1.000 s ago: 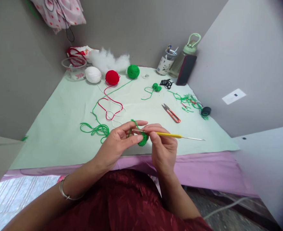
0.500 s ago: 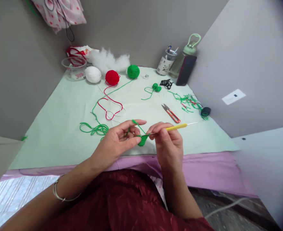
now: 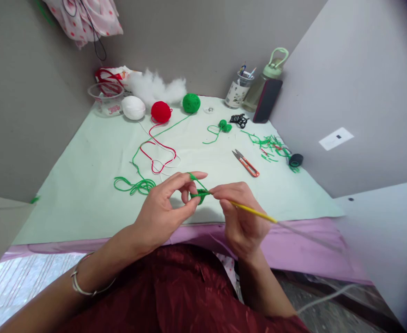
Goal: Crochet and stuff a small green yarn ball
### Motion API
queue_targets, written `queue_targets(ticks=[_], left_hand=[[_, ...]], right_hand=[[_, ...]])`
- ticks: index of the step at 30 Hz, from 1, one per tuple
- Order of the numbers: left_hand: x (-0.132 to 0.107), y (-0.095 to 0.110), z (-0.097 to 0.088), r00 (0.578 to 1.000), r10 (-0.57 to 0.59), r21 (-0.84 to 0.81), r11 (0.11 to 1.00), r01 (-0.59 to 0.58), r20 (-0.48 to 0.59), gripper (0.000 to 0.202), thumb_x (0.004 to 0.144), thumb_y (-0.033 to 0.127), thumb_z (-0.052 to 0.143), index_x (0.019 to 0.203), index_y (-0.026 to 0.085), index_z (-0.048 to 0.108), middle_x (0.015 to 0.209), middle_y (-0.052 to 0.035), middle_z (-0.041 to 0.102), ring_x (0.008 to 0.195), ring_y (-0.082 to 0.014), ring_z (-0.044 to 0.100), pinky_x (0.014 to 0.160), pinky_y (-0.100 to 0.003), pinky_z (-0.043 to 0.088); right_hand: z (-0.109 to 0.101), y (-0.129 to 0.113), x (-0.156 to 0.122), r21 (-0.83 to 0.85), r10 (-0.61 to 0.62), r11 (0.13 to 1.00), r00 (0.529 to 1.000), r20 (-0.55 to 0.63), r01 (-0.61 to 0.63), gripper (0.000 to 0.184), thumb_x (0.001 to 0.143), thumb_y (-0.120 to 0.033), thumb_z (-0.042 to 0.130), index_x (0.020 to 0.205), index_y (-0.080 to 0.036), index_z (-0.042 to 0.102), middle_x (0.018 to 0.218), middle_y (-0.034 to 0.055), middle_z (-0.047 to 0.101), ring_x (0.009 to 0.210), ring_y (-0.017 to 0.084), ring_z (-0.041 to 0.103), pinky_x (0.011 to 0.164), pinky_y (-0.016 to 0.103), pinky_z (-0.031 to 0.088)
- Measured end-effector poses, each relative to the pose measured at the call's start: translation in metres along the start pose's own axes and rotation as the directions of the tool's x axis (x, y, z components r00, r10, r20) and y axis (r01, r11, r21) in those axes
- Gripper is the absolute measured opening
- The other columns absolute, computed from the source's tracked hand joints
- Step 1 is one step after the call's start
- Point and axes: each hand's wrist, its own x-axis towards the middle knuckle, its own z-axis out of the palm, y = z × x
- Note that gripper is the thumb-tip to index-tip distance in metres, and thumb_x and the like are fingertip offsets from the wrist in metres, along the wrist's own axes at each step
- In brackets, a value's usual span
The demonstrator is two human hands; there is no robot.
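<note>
Left hand [image 3: 168, 203]: thumb and fingertips pinched on the green crochet piece [image 3: 199, 196], index finger stretched out above it with green working yarn [image 3: 198, 181] looped over and running taut down to the hook area. Right hand [image 3: 245, 217]: thumb and fingers clamped on the crochet hook [image 3: 253, 210], yellow handle slanting down to the right, metal far end blurred. Hook tip is at the right edge of the piece, too small/covered by right fingertips to tell if it's in a stitch. Piece sits between the two hands, held up over the near part of the pale green table cover [image 3: 78, 185]. Loose green yarn coil [image 3: 136, 186] just left of the left hand, its strand going back to the green yarn ball [image 3: 191, 103]; red yarn ball [image 3: 160, 112] and white yarn ball [image 3: 133, 107] in the same back row, white stuffing [image 3: 156, 88] behind them. Orange-handled snips [image 3: 246, 163] lie beyond the right hand, yarn scraps [image 3: 269, 143] further right beside a black roll [image 3: 295, 160], small green crochet bits [image 3: 225, 126] near a black hair clip [image 3: 239, 121]
</note>
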Motion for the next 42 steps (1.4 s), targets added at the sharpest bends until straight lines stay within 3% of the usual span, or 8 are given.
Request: queue_targets(ticks=[4, 9, 15, 24, 28, 32, 38, 42], left_hand=[[-0.002, 0.004, -0.001, 1.000, 0.018, -0.026, 0.999, -0.018, -0.010, 0.034, 0.087, 0.014, 0.068, 0.121, 0.018, 0.074, 0.086, 0.0005, 0.063, 0.078, -0.0113, 0.058, 0.080, -0.027, 0.050], [0.000, 0.004, -0.006, 0.989, -0.086, -0.210, 0.972, 0.110, 0.122, 0.040, 0.087, 0.017, 0.073, 0.127, 0.024, 0.071, 0.090, 0.0021, 0.064, 0.083, -0.0106, 0.061, 0.088, -0.027, 0.051], [0.001, 0.004, -0.007, 0.973, -0.151, -0.276, 0.941, 0.195, 0.172, 0.039, 0.088, 0.020, 0.075, 0.126, 0.026, 0.072, 0.091, 0.0031, 0.063, 0.086, -0.0102, 0.060, 0.089, -0.026, 0.051], [0.000, 0.005, -0.004, 0.982, -0.142, -0.224, 0.960, 0.168, 0.125, 0.039, 0.087, 0.016, 0.072, 0.126, 0.020, 0.070, 0.089, 0.0022, 0.063, 0.083, -0.0104, 0.062, 0.089, -0.026, 0.052], [0.001, 0.003, -0.001, 0.996, -0.075, -0.130, 0.988, 0.080, 0.044, 0.033, 0.087, 0.014, 0.069, 0.120, 0.020, 0.072, 0.089, 0.0003, 0.064, 0.086, -0.0122, 0.064, 0.088, -0.027, 0.052], [0.000, 0.001, 0.001, 0.999, 0.027, 0.003, 1.000, -0.027, -0.024, 0.022, 0.086, 0.011, 0.068, 0.105, 0.019, 0.074, 0.090, -0.0021, 0.068, 0.087, -0.0138, 0.064, 0.088, -0.029, 0.051], [-0.003, 0.003, 0.001, 0.998, 0.049, 0.034, 0.998, -0.048, -0.031, 0.015, 0.085, 0.010, 0.067, 0.096, 0.019, 0.073, 0.093, -0.0027, 0.070, 0.082, -0.0130, 0.063, 0.085, -0.028, 0.052], [-0.002, 0.004, 0.003, 0.998, 0.037, 0.011, 0.999, -0.036, -0.045, 0.019, 0.085, 0.011, 0.068, 0.100, 0.018, 0.075, 0.088, -0.0020, 0.068, 0.083, -0.0132, 0.063, 0.086, -0.028, 0.052]], right_hand=[[0.002, 0.002, -0.002, 0.048, -0.044, 0.998, 0.998, -0.051, 0.046, 0.023, 0.098, -0.006, 0.057, 0.109, -0.020, 0.072, 0.097, 0.0069, 0.076, 0.090, 0.020, 0.071, 0.078, 0.038, 0.056], [0.007, 0.002, 0.002, 0.312, 0.144, 0.947, 0.973, -0.179, -0.083, 0.020, 0.103, -0.018, 0.056, 0.101, -0.023, 0.076, 0.086, 0.0039, 0.074, 0.080, 0.019, 0.068, 0.070, 0.036, 0.055], [0.008, 0.007, 0.004, 0.481, 0.243, 0.862, 0.963, -0.115, -0.160, 0.017, 0.103, -0.024, 0.059, 0.099, -0.024, 0.075, 0.086, 0.0032, 0.074, 0.078, 0.017, 0.067, 0.068, 0.033, 0.054], [-0.004, -0.001, 0.005, 0.233, 0.084, 0.970, 0.995, -0.055, -0.069, 0.018, 0.102, -0.018, 0.057, 0.102, -0.022, 0.075, 0.089, 0.0042, 0.076, 0.084, 0.019, 0.070, 0.074, 0.036, 0.057], [-0.007, -0.005, 0.005, 0.023, -0.052, 0.998, 0.998, 0.038, 0.051, 0.020, 0.100, -0.011, 0.056, 0.109, -0.023, 0.070, 0.097, 0.0061, 0.077, 0.088, 0.020, 0.071, 0.075, 0.038, 0.058], [-0.004, -0.009, 0.004, -0.172, -0.168, 0.968, 0.981, 0.100, 0.183, 0.021, 0.099, -0.010, 0.057, 0.113, -0.022, 0.067, 0.099, 0.0085, 0.077, 0.087, 0.020, 0.071, 0.071, 0.036, 0.058], [-0.006, -0.008, 0.002, -0.106, -0.099, 0.988, 0.991, 0.095, 0.109, 0.020, 0.099, -0.009, 0.057, 0.110, -0.022, 0.067, 0.099, 0.0073, 0.077, 0.087, 0.019, 0.070, 0.072, 0.035, 0.058], [-0.003, -0.006, -0.001, -0.197, -0.191, 0.958, 0.976, 0.102, 0.208, 0.019, 0.099, -0.011, 0.058, 0.112, -0.021, 0.067, 0.100, 0.0095, 0.077, 0.089, 0.020, 0.071, 0.072, 0.036, 0.059]])
